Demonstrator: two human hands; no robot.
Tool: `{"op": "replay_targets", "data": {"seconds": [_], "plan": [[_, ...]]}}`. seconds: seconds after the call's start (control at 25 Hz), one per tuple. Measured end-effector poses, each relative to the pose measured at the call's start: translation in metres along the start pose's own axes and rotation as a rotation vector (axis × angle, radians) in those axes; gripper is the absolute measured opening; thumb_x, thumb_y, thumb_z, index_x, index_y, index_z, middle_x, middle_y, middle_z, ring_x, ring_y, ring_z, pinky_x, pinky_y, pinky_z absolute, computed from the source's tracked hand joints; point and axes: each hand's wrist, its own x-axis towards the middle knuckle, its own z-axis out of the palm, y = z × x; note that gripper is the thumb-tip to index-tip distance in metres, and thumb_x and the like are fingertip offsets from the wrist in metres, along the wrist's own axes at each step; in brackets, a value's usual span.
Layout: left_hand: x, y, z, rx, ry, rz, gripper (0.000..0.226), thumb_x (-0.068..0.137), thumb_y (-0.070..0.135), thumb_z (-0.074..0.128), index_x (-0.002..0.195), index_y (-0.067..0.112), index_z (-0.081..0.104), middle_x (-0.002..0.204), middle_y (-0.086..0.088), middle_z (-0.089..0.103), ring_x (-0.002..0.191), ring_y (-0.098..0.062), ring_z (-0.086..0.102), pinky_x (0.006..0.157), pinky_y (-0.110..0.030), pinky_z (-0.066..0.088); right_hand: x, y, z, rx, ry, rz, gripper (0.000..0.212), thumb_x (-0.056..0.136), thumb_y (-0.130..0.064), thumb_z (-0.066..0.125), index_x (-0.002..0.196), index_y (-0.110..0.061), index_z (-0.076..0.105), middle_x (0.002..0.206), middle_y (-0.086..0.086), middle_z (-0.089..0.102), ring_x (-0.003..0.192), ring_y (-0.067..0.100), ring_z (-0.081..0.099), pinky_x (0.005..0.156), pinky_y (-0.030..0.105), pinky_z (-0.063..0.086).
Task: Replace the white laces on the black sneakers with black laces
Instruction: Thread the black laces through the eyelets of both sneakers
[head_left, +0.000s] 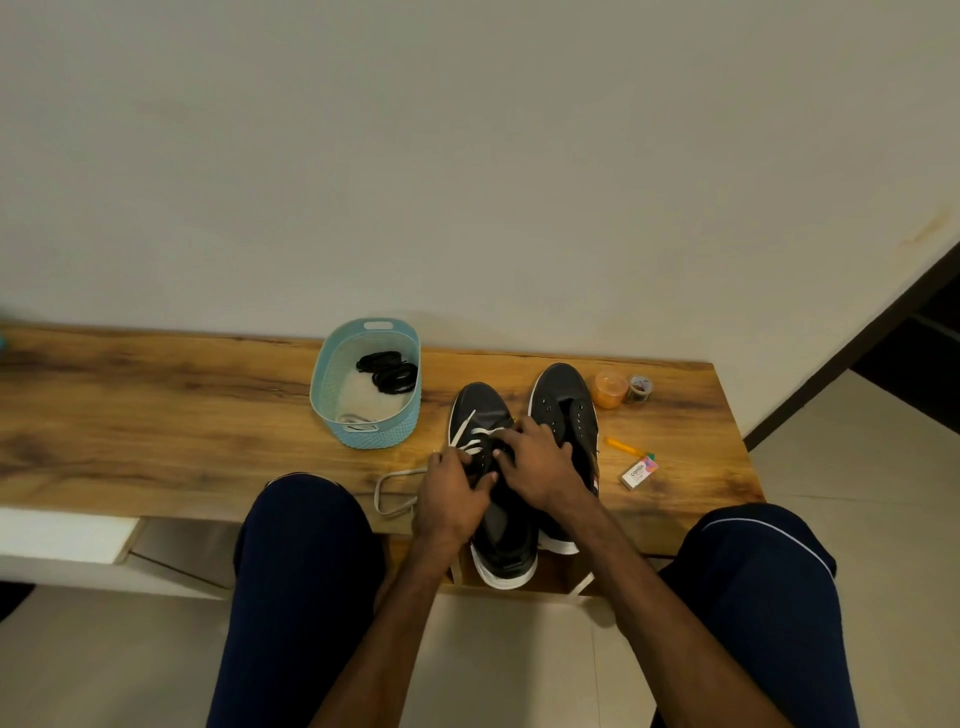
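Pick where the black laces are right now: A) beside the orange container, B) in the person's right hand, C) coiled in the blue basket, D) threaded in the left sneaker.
C: the black laces lie coiled inside the blue basket on the wooden table, untouched.

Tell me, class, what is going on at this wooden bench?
A seated person works with both hands on the left sneaker, which has white lace in its front eyelets. The left hand grips the lace, and a loose loop trails across the bench. The right hand steadies the shoe. The right sneaker has bare eyelets. Black laces wait in the blue basket.
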Motion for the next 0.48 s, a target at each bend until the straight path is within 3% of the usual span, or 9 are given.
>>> {"op": "replay_targets", "data": {"seconds": [0.12, 0.24, 0.36, 0.44, 0.48], "plan": [[0.0, 0.003, 0.001, -0.075, 0.042, 0.002, 0.024, 0.095, 0.026, 0.06, 0.116, 0.015, 0.064, 0.109, -0.003, 0.069, 0.099, -0.021, 0.064, 0.082, -0.033, 0.052, 0.003, -0.002, 0.004, -0.027, 0.003, 0.007, 0.038, 0.1, -0.035, 0.049, 0.137, -0.029, 0.052, 0.139, 0.005, 0.04, 0.131, 0.029, 0.037, 0.106, 0.067, 0.027], [-0.004, 0.005, 0.002, -0.013, 0.026, 0.061, 0.025, 0.097, 0.024, 0.056, 0.118, 0.015, 0.064, 0.108, -0.003, 0.069, 0.098, -0.019, 0.065, 0.084, -0.035, 0.054, 0.006, -0.001, 0.006, 0.053, -0.048, 0.044, 0.034, 0.099, -0.035, 0.054, 0.133, -0.033, 0.058, 0.134, 0.006, 0.039, 0.128, 0.028, 0.035, 0.109, 0.066, 0.024], [-0.004, 0.003, 0.002, 0.045, 0.021, 0.072, 0.026, 0.098, 0.023, 0.052, 0.119, 0.014, 0.065, 0.109, -0.005, 0.068, 0.099, -0.021, 0.064, 0.086, -0.039, 0.054, 0.007, 0.002, 0.0, 0.52, -0.014, 0.04, 0.025, 0.097, -0.039, 0.06, 0.101, -0.017, 0.072, 0.111, 0.015, 0.06, 0.113, 0.028, 0.056, 0.104, 0.053, 0.041], [-0.003, 0.002, 0.004, 0.071, 0.023, 0.061, 0.024, 0.098, 0.021, 0.052, 0.116, 0.014, 0.066, 0.108, -0.005, 0.069, 0.098, -0.021, 0.065, 0.086, -0.038, 0.054, 0.004, 0.002, -0.009, 0.935, 0.061, 0.144, 0.038, 0.096, -0.042, 0.062, 0.085, -0.006, 0.069, 0.096, 0.018, 0.067, 0.096, 0.027, 0.066, 0.094, 0.048, 0.052], [-0.004, 0.002, 0.004, 0.08, 0.019, 0.059, 0.023, 0.098, 0.021, 0.052, 0.115, 0.014, 0.066, 0.108, -0.005, 0.069, 0.099, -0.02, 0.065, 0.087, -0.037, 0.054, 0.003, 0.003, -0.01, 1.013, 0.105, 0.184, 0.042, 0.095, -0.044, 0.062, 0.081, -0.005, 0.067, 0.089, 0.016, 0.067, 0.089, 0.025, 0.067, 0.089, 0.048, 0.054]]}}
